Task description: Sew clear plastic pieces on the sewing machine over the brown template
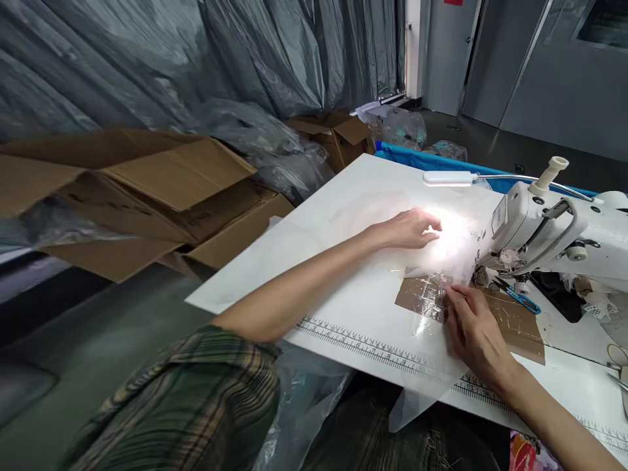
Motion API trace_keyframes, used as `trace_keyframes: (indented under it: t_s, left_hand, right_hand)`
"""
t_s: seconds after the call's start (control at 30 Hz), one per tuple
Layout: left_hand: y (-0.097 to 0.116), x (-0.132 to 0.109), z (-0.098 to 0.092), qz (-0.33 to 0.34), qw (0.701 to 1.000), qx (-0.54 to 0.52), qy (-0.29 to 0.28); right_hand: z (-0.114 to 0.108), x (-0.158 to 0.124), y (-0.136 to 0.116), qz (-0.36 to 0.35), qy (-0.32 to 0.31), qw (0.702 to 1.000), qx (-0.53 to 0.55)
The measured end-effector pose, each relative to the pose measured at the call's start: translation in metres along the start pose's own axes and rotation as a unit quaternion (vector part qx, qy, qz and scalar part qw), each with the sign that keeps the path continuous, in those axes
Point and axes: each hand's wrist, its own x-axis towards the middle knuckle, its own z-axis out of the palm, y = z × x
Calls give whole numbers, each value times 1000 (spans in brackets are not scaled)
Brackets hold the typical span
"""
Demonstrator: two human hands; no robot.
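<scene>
Sheer white fabric (pixel 454 258) lies over the table under a bright light, running up to the needle area of a white sewing machine (pixel 510 216). My left hand (pixel 415 227) is stretched across it, thumb and fingers slightly apart, nothing visible between them. Nearer to me, my right hand (pixel 473 324) has its fingertips closed at the near edge of the sheer fabric, beside the presser foot. Beneath the fabric, brown tape (pixel 515 320) covers part of the machine bed. Blue-handled thread snips (pixel 520 297) rest right of my right hand.
A printed ruler (pixel 373 350) runs along the front edge of the white table (pixel 314 261). An LED lamp (pixel 449 178) on a bendable neck hangs above. Open cardboard boxes (pixel 181 173) and clear plastic bags (pixel 275 140) stand left. Lace scraps (pixel 601 306) lie at the right.
</scene>
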Motion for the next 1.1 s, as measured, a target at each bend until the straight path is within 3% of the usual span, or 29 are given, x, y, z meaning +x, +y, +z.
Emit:
trace_keyframes:
  t_s: [0.07,0.13,0.27,0.43,0.6,0.67,0.8,0.9,1.1]
  left_hand:
    - [-6,-9,1,22,998,26,-57]
    - [-11,-13,4,29,996,36,-78]
    - [-15,-21,3,13,1000,5,-18]
    - [-13,-41,-15,-12,998,-53,36]
    - [-9,-57,-22,-35,985,-136,105]
    - [-6,-57,-16,-40,986,-129,97]
    - [3,-49,9,-30,999,3,39]
    - [5,-45,20,-32,998,51,28]
    - [-3,-53,1,-62,986,-44,149]
  right_hand:
    - [10,8,2,-7,-5,1000,-5]
    - [24,17,6,4,-17,1000,-22]
    - [49,37,18,78,-56,990,-100]
    - [63,61,28,177,-95,965,-167]
    - [73,71,28,174,-66,972,-146]
    - [76,69,29,162,-60,976,-133]
    - [76,59,37,146,-43,984,-91]
    - [74,56,46,161,-22,985,-59]
    - [87,73,54,230,7,972,-42]
